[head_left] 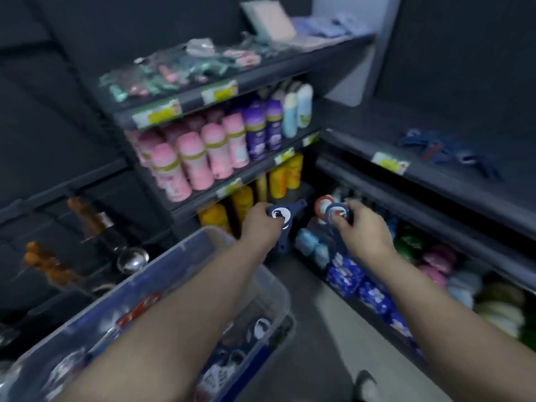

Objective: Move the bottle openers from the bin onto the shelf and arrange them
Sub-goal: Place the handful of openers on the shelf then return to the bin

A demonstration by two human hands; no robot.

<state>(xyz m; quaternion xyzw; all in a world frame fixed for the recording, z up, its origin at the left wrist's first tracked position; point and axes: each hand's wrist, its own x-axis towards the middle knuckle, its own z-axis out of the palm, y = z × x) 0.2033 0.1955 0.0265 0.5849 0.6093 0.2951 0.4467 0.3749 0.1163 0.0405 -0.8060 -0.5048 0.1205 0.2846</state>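
Both arms reach fwd, hands up in front of the corner where two shelf units meet. The left hand (261, 226) has its fingers curled tight round a dark blue bottle opener (285, 220) w/ a white round logo. One arm of the opener sticks up to the right and another hangs below the fist. The right hand (364, 232) pinches a second opener (336, 213) betw. thumb and fingertips. It's a blue ring w/ a pale centre, held just beside a red-and-white round thing (322, 206) (too blurred to say what). The two hands are near each other but not touching.

The clear plastic bin (179, 253) sits at lower left, under the left forearm. More loose openers (258, 329) lie inside it, mostly blue and white w/ some red, too smeared to count. A small group of blue openers (443, 153) already lies on the dark shelf (478, 190) at upper right, behind a yellow price tag (390, 163) on the shelf's front edge and well apart from both hands.

Centre unit, top to btm:
- clear packets (179, 68) in mint and pink
- pink bottles (200, 158) w/ purple bottles (262, 126) to their right
- yellow bottles (280, 178) on the lowest level

Blue flowered packs (348, 274) line the low right shelf beneath the right forearm. A shiny metal ladle (132, 258) shows at far left.
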